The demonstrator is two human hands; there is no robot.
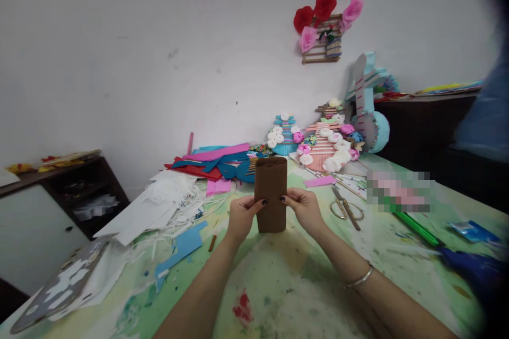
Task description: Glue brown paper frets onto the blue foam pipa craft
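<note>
A brown roll of folded paper or similar sheet (pixel 271 183) stands upright above the paint-stained table, its layered edge showing at the top. My left hand (pixel 242 218) grips its left side, thumb on the front face and fingers hidden behind. On the right side my right hand (pixel 306 212) holds it the same way, with a bracelet (pixel 360 279) on that forearm. Scissors (pixel 345 208) lie partly spread just right of my right hand. A small brown strip (pixel 212 243) rests left of my left forearm.
White paper sheets (pixel 139 206) and a blue cut piece (pixel 183 246) lie at the left. Coloured sheets (pixel 217 159) and flower-decorated crafts (pixel 326 143) stand along the wall. A green tool (pixel 417 228) and a blue packet (pixel 475 231) are at the right.
</note>
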